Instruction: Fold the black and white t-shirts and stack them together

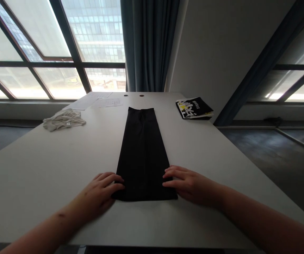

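Observation:
A long black garment (144,151), shaped like folded trousers, lies lengthwise on the white table (88,148). Its far end has a small dip in the middle, and a faint crease runs down its length. At the near left corner, my left hand (100,192) has its fingers over the edge of the fabric, with the thumb mostly hidden. My right hand (187,185) grips the opposite edge near the close right corner, fingertips on top of the cloth. Both hands are closed on the garment's sides.
A crumpled off-white cloth (64,120) lies at the table's left, with paper sheets (88,101) behind it. A folded black bag with white and yellow print (194,108) sits at the far right. A blue curtain (149,46) hangs behind the table, beside windows.

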Available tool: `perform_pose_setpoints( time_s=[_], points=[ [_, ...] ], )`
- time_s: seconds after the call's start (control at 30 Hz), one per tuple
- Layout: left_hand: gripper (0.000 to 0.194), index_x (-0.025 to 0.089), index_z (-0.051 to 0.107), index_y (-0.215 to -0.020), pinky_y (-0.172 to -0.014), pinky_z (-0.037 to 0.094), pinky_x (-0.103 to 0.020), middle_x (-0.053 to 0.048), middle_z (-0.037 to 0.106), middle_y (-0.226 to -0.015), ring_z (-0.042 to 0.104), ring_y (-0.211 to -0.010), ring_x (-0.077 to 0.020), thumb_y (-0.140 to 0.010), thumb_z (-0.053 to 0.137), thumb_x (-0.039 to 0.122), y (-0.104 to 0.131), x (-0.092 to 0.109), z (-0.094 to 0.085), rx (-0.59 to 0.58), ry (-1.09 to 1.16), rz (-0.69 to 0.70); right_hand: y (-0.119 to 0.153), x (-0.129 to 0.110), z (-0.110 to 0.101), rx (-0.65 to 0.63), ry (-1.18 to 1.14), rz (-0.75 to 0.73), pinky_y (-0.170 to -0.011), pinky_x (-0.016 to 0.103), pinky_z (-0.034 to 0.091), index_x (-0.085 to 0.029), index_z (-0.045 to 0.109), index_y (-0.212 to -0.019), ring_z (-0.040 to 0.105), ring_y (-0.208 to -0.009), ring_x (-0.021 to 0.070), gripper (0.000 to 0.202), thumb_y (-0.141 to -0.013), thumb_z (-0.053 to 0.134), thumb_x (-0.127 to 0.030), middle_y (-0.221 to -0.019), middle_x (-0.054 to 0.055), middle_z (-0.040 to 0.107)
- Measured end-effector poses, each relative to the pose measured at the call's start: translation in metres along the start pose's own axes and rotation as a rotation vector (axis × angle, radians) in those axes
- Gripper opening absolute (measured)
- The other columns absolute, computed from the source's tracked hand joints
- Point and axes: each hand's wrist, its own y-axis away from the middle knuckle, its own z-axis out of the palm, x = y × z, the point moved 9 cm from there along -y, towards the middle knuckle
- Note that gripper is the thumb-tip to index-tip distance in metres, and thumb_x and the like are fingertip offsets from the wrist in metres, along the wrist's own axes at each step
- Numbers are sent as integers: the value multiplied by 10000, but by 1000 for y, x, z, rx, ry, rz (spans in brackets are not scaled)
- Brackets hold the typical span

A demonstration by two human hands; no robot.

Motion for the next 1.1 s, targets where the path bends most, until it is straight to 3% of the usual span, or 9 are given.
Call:
perform_pose_setpoints(
  time_s=[0.23, 0.37, 0.47, 0.6, 0.7, 0.77, 0.87, 0.93, 1.1],
  points=[
    [768, 364, 559, -1503, -1207, 420, -555, -51, 504, -1601, 432, -1496, -325, -799, 639, 70, -35, -21, -1, -60, 24, 106, -12, 32, 7, 114, 58, 77, -1183, 513, 488, -302, 675, -1391, 630, -1326, 263, 452, -980, 607, -125, -1381, 107, 675],
    [481, 329, 635, -1428, -1219, 416, -524, -56, 590, -1530, 475, -1478, -297, -960, 636, 215, -67, -25, -5, -55, 99, 199, -25, 33, 7, 153, 85, 91, -1160, 517, 510, -283, 686, -1373, 636, -1312, 260, 511, -956, 522, -36, -1337, 116, 693],
    [370, 275, 680, -1360, -1171, 480, -426, -65, 671, -1429, 595, -1365, -245, -1018, 547, 221, -77, -29, -4, -69, 204, 185, -32, 22, 10, 41, 44, 21, -1199, 530, 458, -260, 681, -1380, 627, -1325, 261, 530, -909, 564, -46, -1380, 128, 678],
    [330, 239, 697, -1294, -1049, 556, -328, -70, 733, -1305, 703, -1181, -192, -1052, 474, 217, -70, -42, -16, -79, 335, 98, -29, 2, 13, -85, 17, -91, -1239, 581, 376, -223, 703, -1347, 609, -1350, 296, 450, -909, 634, -148, -1412, 144, 674],
    [254, 228, 713, -1200, -990, 583, -301, -59, 762, -1219, 731, -1099, -177, -1022, 533, 206, -62, -49, -25, -127, 420, 69, -26, -7, 16, -106, 5, -151, -1221, 557, 411, -216, 720, -1315, 655, -1291, 297, 403, -922, 637, -189, -1379, 136, 703],
    [309, 250, 707, -1228, -1055, 564, -343, -60, 724, -1328, 688, -1221, -211, -941, 628, 166, -57, -46, -25, -199, 422, 84, -25, -7, 16, -91, -20, -158, -1192, 508, 460, -219, 708, -1339, 676, -1264, 281, 425, -926, 619, -177, -1355, 128, 721],
    [542, 337, 719, -1262, -1216, 437, -470, -5, 556, -1577, 460, -1501, -285, -812, 664, 40, -51, -34, -17, -301, 336, 152, -24, -3, 11, -66, -86, -143, -1155, 450, 509, -219, 669, -1401, 671, -1286, 270, 444, -959, 625, -207, -1348, 127, 729],
    [572, 370, 738, -1233, -1244, 400, -488, 37, 540, -1591, 406, -1537, -289, -798, 650, 8, -49, -25, -13, -333, 313, 190, -22, -1, 7, -56, -128, -129, -1139, 428, 527, -226, 646, -1434, 659, -1311, 264, 452, -982, 626, -224, -1354, 128, 728],
    [394, 297, 728, -1205, -1084, 550, -314, -26, 730, -1359, 686, -1262, -223, -916, 593, 66, -51, -10, -22, -313, 516, 243, -23, -5, -5, -72, -283, -145, -1063, 403, 576, -182, 641, -1427, 702, -1246, 262, 429, -1003, 594, -232, -1296, 161, 751]
  ],
)
